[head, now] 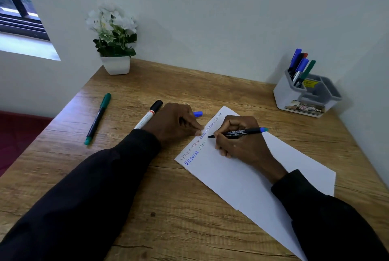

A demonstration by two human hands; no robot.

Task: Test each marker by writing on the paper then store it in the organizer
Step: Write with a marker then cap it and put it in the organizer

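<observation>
Two markers lie loose on the table point(189, 229): a green marker point(97, 118) well off to the left, and a black-capped marker point(148, 115) whose near end disappears behind the left hand point(176, 123). A third, the blue marker point(237, 132), is in use. The right hand point(237, 144) grasps it in a writing grip, with the tip down on the paper point(227, 182) partway along the second row of words. The step in hand looks like the writing test for this marker, its word unfinished.

The left hand sits at the sheet's upper-left edge with fingers curled, fingertips pressing the paper to steady it. A blue cap point(197, 113) pokes out just beyond its knuckles (probably the cap of the marker under test). Whether the hand pinches it or it simply lies on the table, I cannot tell.

Next the word needs finishing and the cap pressing back on. Then comes a reach to the organizer point(286, 96) in the far right corner, well apart from the paper. Several stored markers point(302, 64) already crowd one compartment, so the drop needs aiming.

The paper's near corner runs out of view under the right sleeve, and the fainter words are hard to read.
</observation>
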